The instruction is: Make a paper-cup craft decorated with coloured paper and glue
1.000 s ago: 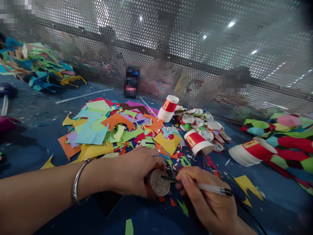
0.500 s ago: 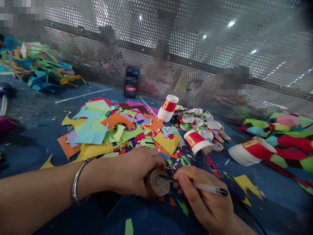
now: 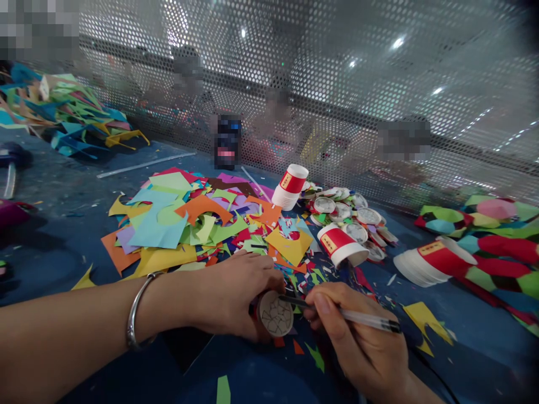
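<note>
My left hand (image 3: 236, 294) is wrapped round a paper cup (image 3: 275, 313) lying on its side, its round base turned toward me and covered with drawn black lines. My right hand (image 3: 357, 342) pinches a clear pen (image 3: 349, 316) whose tip rests at the upper right edge of that base. A silver bangle (image 3: 137, 308) sits on my left wrist. Both hands rest low over the blue table (image 3: 59, 224), just in front of a heap of coloured paper scraps (image 3: 197, 221).
Red and white paper cups lie tipped: a stack (image 3: 289, 187) behind the scraps, one cup (image 3: 342, 245), a long stack (image 3: 433, 260) at right. Round cup bases (image 3: 349, 213) lie among them. Coloured paper piles sit at far left (image 3: 63, 115) and right (image 3: 497, 235). A perforated screen (image 3: 337, 84) closes the back.
The pen tip has shifted slightly up along the right edge of the cup's base. My left hand has kept its hold on the cup.
</note>
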`<state>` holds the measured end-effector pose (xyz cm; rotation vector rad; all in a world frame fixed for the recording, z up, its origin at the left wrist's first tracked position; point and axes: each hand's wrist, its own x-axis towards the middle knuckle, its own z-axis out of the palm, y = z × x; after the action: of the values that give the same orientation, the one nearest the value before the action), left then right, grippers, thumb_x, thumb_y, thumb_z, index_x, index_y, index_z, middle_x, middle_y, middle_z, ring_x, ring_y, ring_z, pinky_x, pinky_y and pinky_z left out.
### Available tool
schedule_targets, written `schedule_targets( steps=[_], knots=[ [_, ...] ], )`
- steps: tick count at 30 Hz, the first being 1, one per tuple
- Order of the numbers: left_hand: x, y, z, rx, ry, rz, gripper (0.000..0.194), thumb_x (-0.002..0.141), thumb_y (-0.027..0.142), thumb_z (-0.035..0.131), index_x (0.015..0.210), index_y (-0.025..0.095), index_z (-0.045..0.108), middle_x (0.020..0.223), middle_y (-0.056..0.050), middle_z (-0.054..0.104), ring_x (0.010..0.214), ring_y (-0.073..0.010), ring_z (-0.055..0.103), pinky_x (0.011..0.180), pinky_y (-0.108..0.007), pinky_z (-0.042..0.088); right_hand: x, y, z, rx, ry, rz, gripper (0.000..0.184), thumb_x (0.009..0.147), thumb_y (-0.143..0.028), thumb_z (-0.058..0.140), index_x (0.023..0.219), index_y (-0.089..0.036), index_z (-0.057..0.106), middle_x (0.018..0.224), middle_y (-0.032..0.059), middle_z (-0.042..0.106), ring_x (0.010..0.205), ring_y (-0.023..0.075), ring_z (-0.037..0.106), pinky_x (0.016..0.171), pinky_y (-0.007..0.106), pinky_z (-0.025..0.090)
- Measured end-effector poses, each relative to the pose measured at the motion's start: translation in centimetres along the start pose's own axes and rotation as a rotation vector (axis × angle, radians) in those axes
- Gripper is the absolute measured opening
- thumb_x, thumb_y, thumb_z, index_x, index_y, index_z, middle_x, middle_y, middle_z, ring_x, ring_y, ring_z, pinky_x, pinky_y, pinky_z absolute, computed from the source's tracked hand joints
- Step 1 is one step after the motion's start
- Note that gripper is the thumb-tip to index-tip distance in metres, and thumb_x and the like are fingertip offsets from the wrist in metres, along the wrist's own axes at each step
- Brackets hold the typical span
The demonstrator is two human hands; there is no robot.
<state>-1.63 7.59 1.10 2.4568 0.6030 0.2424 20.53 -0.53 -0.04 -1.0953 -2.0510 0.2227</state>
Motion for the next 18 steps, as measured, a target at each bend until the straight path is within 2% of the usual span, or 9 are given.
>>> schedule_targets(
  steps=[18],
  knots=[
    [0.05,-0.01,0.02,0.027,-0.009,-0.018,0.047,0.067,0.047,0.079,0.104,0.023,0.064,0.1,-0.004,0.061,0.093,-0.0224,0.056,0.081,-0.036,0.043,0.29,0.01,0.22,0.003,-0.03,-0.022,0.017,0.097,-0.013,0.048,0.098,-0.023,0.061,0.078,-0.0007,0.068,0.063,0.0119,0.067,0.061,0.026,0.055]
  ],
)
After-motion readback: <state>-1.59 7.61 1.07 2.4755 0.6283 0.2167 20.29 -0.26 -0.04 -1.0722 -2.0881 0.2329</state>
